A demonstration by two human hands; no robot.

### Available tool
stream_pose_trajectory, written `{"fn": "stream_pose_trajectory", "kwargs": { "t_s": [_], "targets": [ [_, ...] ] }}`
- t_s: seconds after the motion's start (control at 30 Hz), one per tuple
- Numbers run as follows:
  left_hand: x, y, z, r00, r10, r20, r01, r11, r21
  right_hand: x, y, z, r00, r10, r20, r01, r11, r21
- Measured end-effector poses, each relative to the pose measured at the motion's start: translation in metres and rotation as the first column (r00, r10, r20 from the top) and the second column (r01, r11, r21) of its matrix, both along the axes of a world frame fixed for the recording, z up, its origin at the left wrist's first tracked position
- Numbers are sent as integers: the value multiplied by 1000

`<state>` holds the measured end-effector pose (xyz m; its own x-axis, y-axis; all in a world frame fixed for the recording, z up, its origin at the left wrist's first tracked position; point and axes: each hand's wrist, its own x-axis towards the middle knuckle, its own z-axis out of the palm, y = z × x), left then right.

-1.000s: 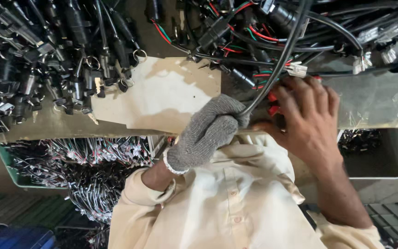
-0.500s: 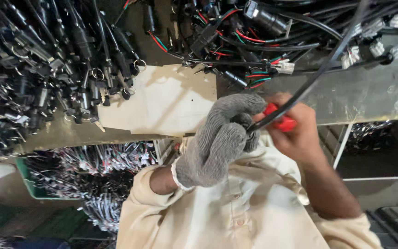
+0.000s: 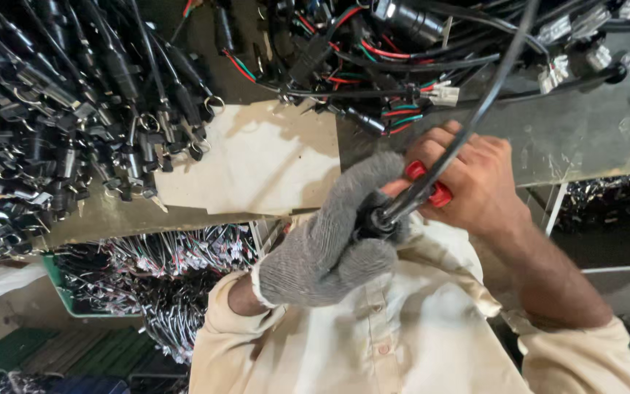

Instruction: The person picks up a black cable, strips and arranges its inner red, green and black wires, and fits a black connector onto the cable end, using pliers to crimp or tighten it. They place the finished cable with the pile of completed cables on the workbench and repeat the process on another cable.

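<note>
Compared with the frame half a second earlier, the 2 hands sit slightly higher and closer together, and the black cable runs more steeply toward the top right corner of the view. The left hand in a grey knitted glove is clenched around the lower end of the thick black rubber-sheathed cable, just above the person's cream shirt. The bare right hand grasps a red-handled tool, pressed against the cable just beside the glove; of the tool only 2 red handle parts show, its tip is hidden.

The cable rises from the hands over the near edge of the grey metal workbench. On the bench lies 1 pale cardboard sheet, plain and roughly rectangular, near the bench's middle front edge. Along its left edge is a heap of black connectors and leads, too many to count; at the far edge is a tangle of red, green and black wires with several white plastic plugs. Below the bench's left front edge stands 1 green bin of wire bundles.
</note>
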<state>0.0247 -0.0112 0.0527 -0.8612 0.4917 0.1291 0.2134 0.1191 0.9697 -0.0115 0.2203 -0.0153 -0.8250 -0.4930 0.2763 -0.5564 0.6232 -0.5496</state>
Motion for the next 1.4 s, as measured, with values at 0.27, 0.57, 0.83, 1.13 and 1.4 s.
{"fn": "stream_pose_trajectory", "kwargs": {
  "t_s": [0.27, 0.57, 0.83, 1.13, 1.4],
  "targets": [
    [16, 12, -21, 943, 207, -261, -272, 930, -247, 14, -16, 1, 988, -39, 149, 55, 993, -104],
    [37, 20, -32, 849, 148, -507, -458, 685, -567, 31, -8, 4, 978, -187, 92, 175, 977, 124],
    [32, 14, -48, 829, 61, -556, -444, 677, -587, 44, -18, -3, 952, -253, 171, 255, 967, 15],
    [15, 7, -9, 997, 73, -20, -76, 945, -319, 38, -20, -21, 959, -217, 180, 225, 974, -26],
    [17, 0, -9, 976, -23, 217, 19, 1000, 19, 21, -9, -35, 979, 46, 197, 10, 961, -278]
  ]
}}
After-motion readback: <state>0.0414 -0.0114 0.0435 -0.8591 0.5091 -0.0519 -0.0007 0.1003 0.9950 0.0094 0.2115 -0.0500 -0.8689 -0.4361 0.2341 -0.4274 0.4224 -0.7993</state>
